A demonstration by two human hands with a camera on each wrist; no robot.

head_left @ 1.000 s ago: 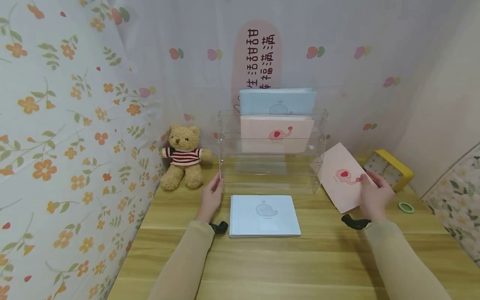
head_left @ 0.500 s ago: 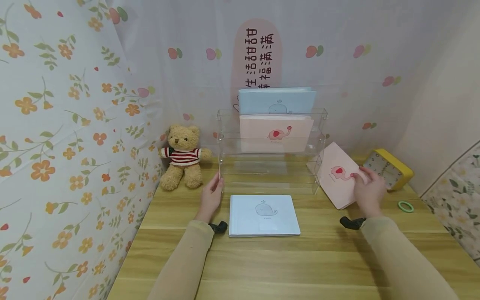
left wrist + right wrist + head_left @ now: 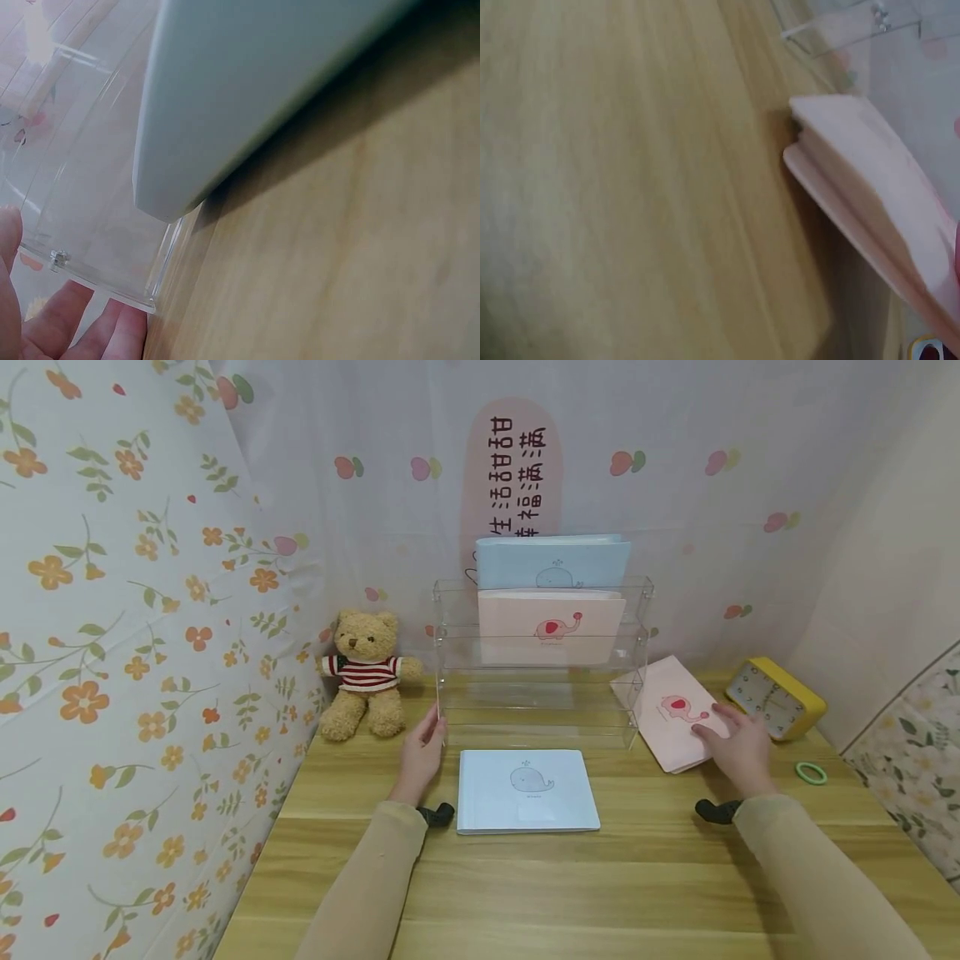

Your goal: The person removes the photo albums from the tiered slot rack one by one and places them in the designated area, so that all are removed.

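My left hand holds the left side panel of a clear acrylic rack; in the left wrist view the thumb and fingers lie on opposite sides of its edge. At the rack's right, my right hand holds the right edge of a pink elephant-print album, thumb over the cover. In the right wrist view this album shows a gap between two pink layers; whether they are one album or two, I cannot tell. A blue whale-print album lies flat before the rack.
The rack's upper tiers carry another blue album and another pink album. A teddy bear sits at left. A yellow clock and green ring are at right. Curtains hang behind and to the left.
The pink album at right has tipped from fairly upright to a lower, flatter lie, moving slightly left, with my right hand on it. My left hand stays on the rack.
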